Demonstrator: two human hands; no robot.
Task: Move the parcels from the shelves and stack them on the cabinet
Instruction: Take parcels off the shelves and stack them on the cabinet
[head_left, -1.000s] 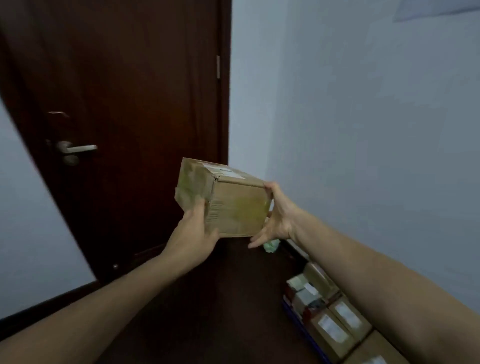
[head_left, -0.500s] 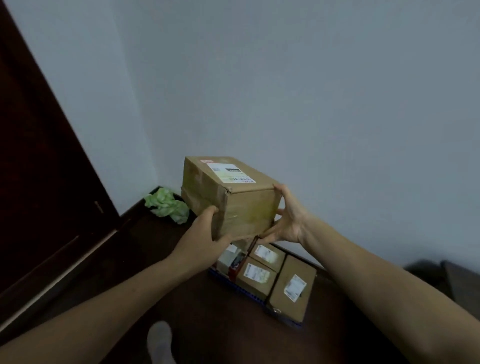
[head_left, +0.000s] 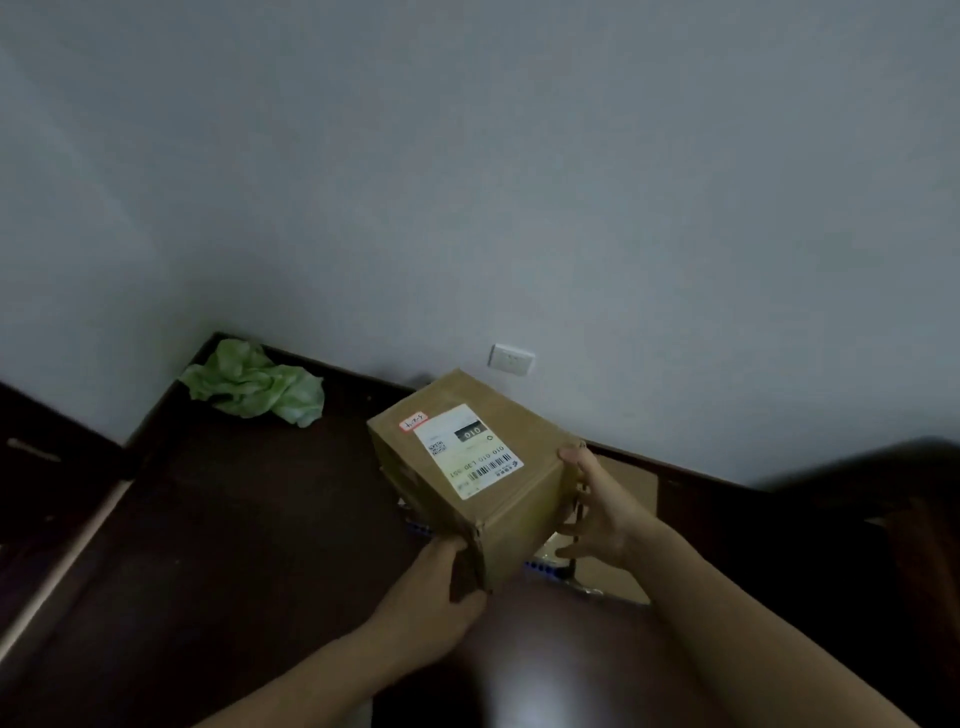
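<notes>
- Brown cardboard parcel, box-shaped with a white shipping label and a small red-edged sticker on its top face, is held between both hands above the dark brown floor, near the grey wall.
- Left hand cups the parcel's near lower corner, fingers curled against the cardboard; its fingertips are hidden under the box.
- Right hand presses flat on the parcel's right side, thumb at the top edge, fingers spread below.
- Other cardboard boxes lie beneath and behind the parcel, mostly hidden by it and the right hand; a blue edge shows under them, too dim to identify.
- Crumpled green cloth or paper sits in the floor corner, well apart.
- White wall socket sits just above the parcel's far edge.
- The right edge is dark and blurred.
</notes>
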